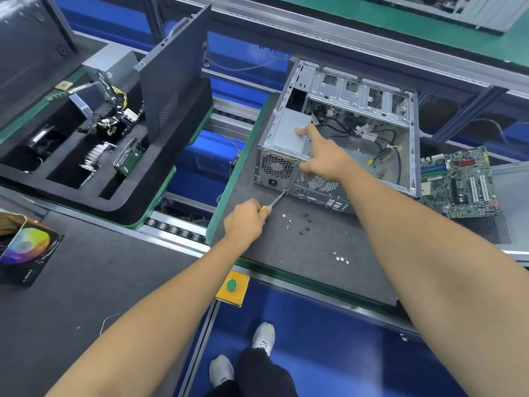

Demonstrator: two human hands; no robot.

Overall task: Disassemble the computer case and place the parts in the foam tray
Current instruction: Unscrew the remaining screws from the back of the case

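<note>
We saw the computer case [357, 133] lying open side up on the grey mat [300, 253] of the workbench, close to the mat's far left corner, with its rear panel turned toward us. The left hand [244, 223] was curled round the yellow handle of a screwdriver [274, 202], whose shaft ran up to the lower edge of the rear panel, just under the power supply [286, 138] that sat in the near left corner of the case. The right hand [322, 157] rested on that power supply with its fingers spread and mostly straight, the forefinger on the top plate and the thumb down on the rear face; it gripped nothing that we could make out. Loose cables [380, 138] lay across the floor of the case. On the mat just in front of the case lay a small scatter of screws [297, 223], and a few more [340, 257] lay apart toward the near edge. A motherboard [458, 187] lay at the right edge of the mat, beside the case. The foam tray [94, 173] stood well to the left on a separate pallet, with a dark side panel [174, 78] standing upright in it, a hard drive [128, 159] and a heatsink [94, 159] in its slots, and a cabled power unit [111, 70] at its far end.
</note>
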